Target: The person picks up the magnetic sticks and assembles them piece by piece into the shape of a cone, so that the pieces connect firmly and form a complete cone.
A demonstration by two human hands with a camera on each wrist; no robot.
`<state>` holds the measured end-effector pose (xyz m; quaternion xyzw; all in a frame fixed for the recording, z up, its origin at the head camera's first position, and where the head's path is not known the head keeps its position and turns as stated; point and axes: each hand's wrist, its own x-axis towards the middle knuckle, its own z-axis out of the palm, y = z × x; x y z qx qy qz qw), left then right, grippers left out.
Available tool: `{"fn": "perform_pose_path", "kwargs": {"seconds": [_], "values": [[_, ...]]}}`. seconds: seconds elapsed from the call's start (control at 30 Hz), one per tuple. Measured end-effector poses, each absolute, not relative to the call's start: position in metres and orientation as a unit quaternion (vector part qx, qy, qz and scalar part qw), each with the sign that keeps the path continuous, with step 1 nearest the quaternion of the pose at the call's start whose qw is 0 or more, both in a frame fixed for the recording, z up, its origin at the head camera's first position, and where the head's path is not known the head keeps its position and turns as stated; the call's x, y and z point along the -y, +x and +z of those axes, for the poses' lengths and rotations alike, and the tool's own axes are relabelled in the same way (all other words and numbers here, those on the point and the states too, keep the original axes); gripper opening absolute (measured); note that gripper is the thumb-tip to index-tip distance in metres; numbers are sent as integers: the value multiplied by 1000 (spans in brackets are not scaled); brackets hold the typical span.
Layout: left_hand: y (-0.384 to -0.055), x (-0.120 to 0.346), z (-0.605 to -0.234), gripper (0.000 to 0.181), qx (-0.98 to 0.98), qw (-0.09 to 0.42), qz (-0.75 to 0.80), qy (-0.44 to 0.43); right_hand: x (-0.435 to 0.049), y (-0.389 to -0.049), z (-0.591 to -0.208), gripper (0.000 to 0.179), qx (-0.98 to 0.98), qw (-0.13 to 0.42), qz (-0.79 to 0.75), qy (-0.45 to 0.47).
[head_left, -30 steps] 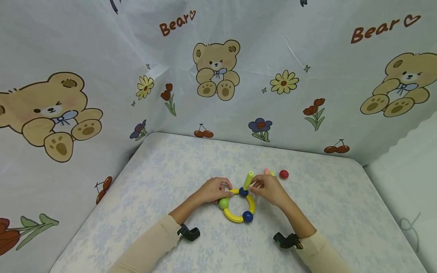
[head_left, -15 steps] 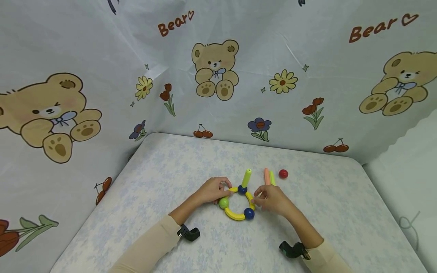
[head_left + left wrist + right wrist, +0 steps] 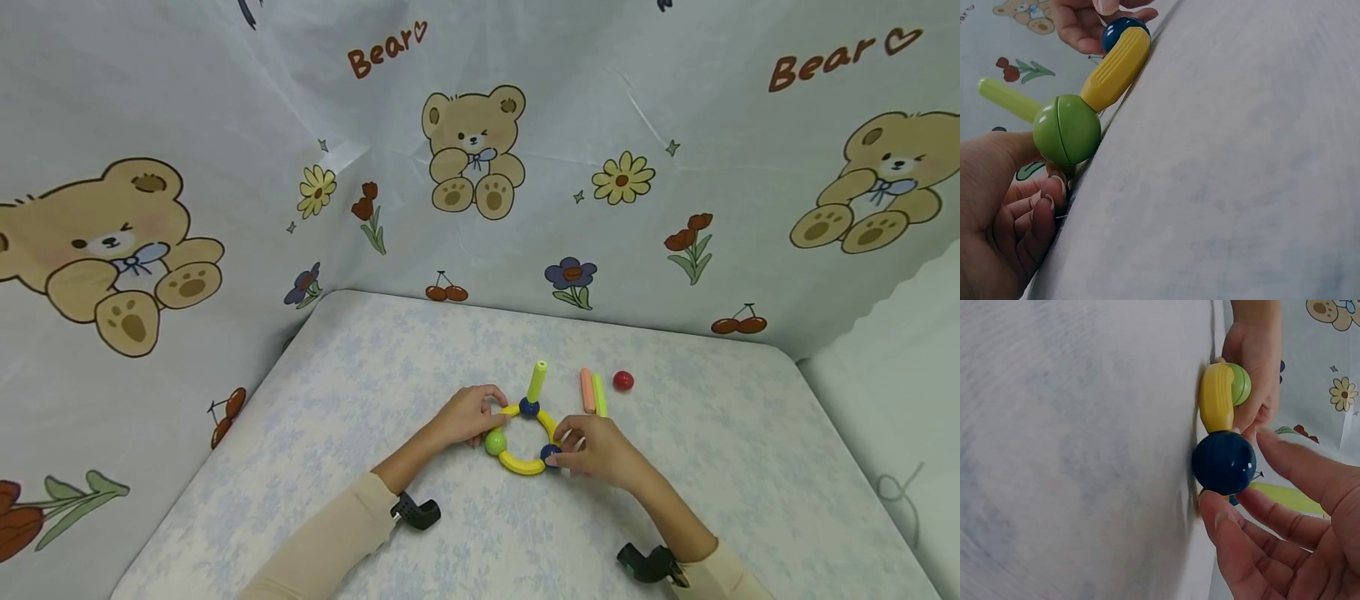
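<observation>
Right hand (image 3: pixel 596 450) has moved from the far glossy dark-blue ball (image 3: pixel 529 407) to the near glossy dark-blue ball (image 3: pixel 1225 462); grip clamped on it. Left hand (image 3: pixel 467 414) apparently pinching a curved yellow rod (image 3: pixel 513 409), contact partly hidden, beside the glossy green ball (image 3: pixel 496 442). Ball-and-rod ring (image 3: pixel 522 465) on blue-mottled pale counter (image 3: pixel 435 350); straight lime rod (image 3: pixel 537 382) rising from far ball.

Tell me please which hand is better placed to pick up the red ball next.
Probably the right hand: the red ball lies nearer to it, past the pink stick, though this hand must first leave a blue ball. The left hand is farther, gripping the ring near the green ball.
</observation>
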<state>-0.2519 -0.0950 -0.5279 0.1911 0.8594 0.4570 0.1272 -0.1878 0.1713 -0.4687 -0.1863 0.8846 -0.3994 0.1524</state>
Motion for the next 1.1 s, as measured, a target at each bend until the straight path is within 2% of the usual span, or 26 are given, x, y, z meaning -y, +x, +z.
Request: {"fn": "perform_pose_path", "kwargs": {"seconds": [0.33, 0.57, 1.1], "values": [[-254, 99, -528, 17, -840, 144, 482, 204, -177, -191, -471, 18, -886, 140, -393, -202], [-255, 101, -529, 16, -831, 162, 484, 221, -185, -193, -469, 18, -892, 145, -382, -192], [-253, 101, -524, 15, -844, 148, 440, 271, -202, -203, -473, 19, -898, 135, -390, -153]]}}
